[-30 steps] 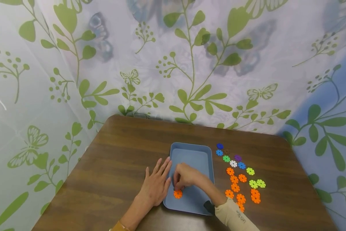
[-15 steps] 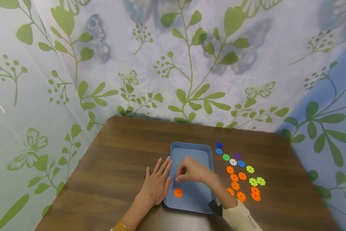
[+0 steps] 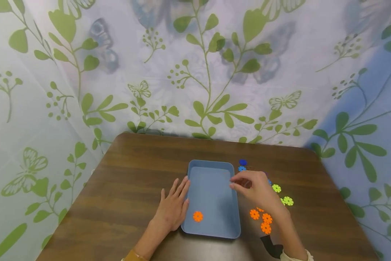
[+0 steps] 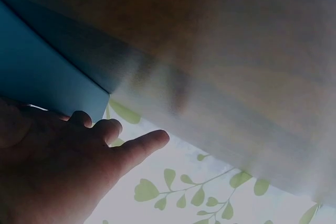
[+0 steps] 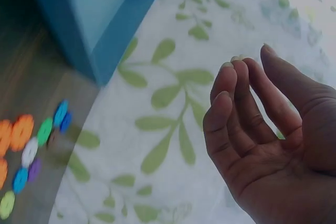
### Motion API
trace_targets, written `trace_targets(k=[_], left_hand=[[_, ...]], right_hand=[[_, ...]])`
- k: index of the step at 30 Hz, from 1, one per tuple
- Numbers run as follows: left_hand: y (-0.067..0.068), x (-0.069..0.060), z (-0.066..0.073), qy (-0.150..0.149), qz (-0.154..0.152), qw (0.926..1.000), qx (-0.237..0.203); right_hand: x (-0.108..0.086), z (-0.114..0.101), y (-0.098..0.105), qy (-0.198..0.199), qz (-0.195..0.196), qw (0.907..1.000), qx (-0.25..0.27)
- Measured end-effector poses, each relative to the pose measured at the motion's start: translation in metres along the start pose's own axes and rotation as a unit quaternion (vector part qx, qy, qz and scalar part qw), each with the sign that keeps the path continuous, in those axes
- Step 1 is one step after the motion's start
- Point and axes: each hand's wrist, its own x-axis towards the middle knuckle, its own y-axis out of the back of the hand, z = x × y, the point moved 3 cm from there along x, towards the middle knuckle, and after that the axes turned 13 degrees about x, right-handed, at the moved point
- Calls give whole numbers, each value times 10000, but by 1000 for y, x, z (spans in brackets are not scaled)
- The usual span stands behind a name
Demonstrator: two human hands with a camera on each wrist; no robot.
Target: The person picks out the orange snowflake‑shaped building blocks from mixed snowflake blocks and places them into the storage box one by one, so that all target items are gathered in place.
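Observation:
My left hand [image 3: 170, 213] rests against the left wall of the blue-grey tray [image 3: 212, 192], fingers straight. In the left wrist view that hand [image 4: 63, 156] lies beside the tray's side [image 4: 47, 66]. One orange notched disc [image 3: 197, 216] lies flat on the tray floor, towards its near left corner. My right hand [image 3: 260, 190] hovers at the tray's right rim, over some of the loose discs. In the right wrist view its fingers are loosely bent, thumb apart, and nothing shows between them.
Right of the tray lie several loose discs: orange ones [image 3: 266, 218], yellow-green ones [image 3: 276, 188] and a dark blue one [image 3: 242, 162]. Green [image 5: 45, 131], white [image 5: 30, 151] and purple [image 5: 34, 170] discs show in the right wrist view. A leaf-patterned curtain [image 3: 169, 69] hangs behind the brown table [image 3: 133, 174].
My right hand has moved right, from beside the orange disc inside the tray to the tray's right rim. The disc stays in the tray. My left hand keeps its place.

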Motion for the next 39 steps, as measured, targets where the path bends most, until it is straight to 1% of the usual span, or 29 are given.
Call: trace_targets(k=[5, 10, 13, 18, 21, 24, 27, 31, 32, 34, 38, 39], left_hand=[[2, -4, 1, 57, -168, 9998, -47], [1, -4, 3, 25, -79, 10000, -7], [1, -3, 4, 37, -124, 9999, -31], [0, -3, 5, 45, -177, 9998, -18], [1, -3, 5, 15, -119, 9999, -28], [2, -3, 4, -8, -17, 10000, -40], [3, -3, 2, -14, 53, 10000, -73], [2, -3, 0, -22, 8, 9999, -117], [0, -3, -2, -45, 35, 10000, -80], [0, -2, -2, -45, 39, 9999, -90], [3, 0, 0, -21, -6, 10000, -96], [6, 0, 2, 6, -61, 9999, -132]], right_hand=[[-23, 1, 24, -188, 481, 9985, -200], [-39, 5, 44, -265, 962, 9934, -558], [-48, 10, 54, -450, 1128, 9898, -741], [-66, 20, 67, -960, 1249, 9847, -745], [-75, 25, 74, -1209, 1337, 9801, -828], [-83, 31, 78, -1456, 1397, 9738, -1053], [-89, 39, 83, -1567, 1402, 9699, -1229], [-96, 51, 89, -1694, 1351, 9669, -1345], [-97, 54, 90, -1722, 1345, 9661, -1373], [-100, 60, 93, -1798, 1295, 9651, -1394], [-104, 70, 96, -2062, 1152, 9617, -1389], [-105, 73, 96, -2139, 1114, 9608, -1371]])
